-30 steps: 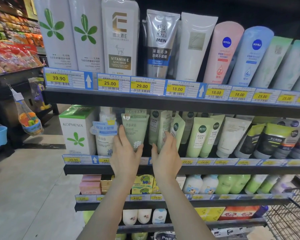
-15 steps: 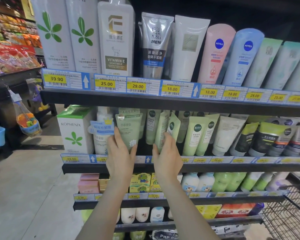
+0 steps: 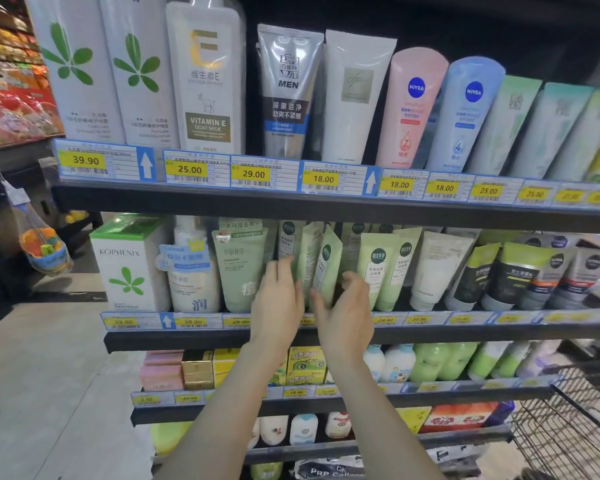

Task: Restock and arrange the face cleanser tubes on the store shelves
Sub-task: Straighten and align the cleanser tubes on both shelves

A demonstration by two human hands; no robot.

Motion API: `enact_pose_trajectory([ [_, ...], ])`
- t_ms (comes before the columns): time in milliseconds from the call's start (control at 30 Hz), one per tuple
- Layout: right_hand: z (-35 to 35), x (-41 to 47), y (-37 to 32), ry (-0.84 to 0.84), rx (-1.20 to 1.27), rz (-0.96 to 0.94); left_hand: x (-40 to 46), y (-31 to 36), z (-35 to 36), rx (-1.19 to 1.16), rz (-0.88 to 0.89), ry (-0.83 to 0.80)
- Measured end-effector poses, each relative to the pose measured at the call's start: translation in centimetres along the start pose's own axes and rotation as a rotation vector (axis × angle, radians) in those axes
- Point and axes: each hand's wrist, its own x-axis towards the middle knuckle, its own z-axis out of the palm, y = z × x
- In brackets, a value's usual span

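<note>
A pale green tube point(image 3: 326, 268) is stood leaning on the second shelf point(image 3: 194, 337), between both hands. It is touched by the curled right hand point(image 3: 347, 317). The left hand point(image 3: 278, 303) is held open beside it.

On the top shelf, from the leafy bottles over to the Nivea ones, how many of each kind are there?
White bottles with green leaves: 2
Vitamin E bottle: 1
Grey MEN tube: 1
Plain white tube: 1
Pink Nivea tube: 1
Blue Nivea tube: 1
Total: 7
</note>
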Motion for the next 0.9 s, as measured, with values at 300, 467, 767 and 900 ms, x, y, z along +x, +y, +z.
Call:
enact_pose_trajectory([
  [300, 0.4, 1.7, 1.4, -0.094, -0.014, -0.028, 2.9, -0.2, 3.0, -0.056, -0.136, -0.118],
  [467, 0.2, 1.6, 1.6, -0.094, 0.003, -0.038, 3.3, -0.2, 3.3, -0.063, -0.129, -0.137],
  [767, -0.1, 1.4, 1.6, -0.121, 0.056, -0.055, 1.9, 0.4, 2.7, -0.062, -0.209, -0.031],
  [900, 0.2, 1.3, 1.6, -0.139, 0.099, -0.06, 1.4, 0.7, 2.4, -0.071, -0.251, -0.012],
])
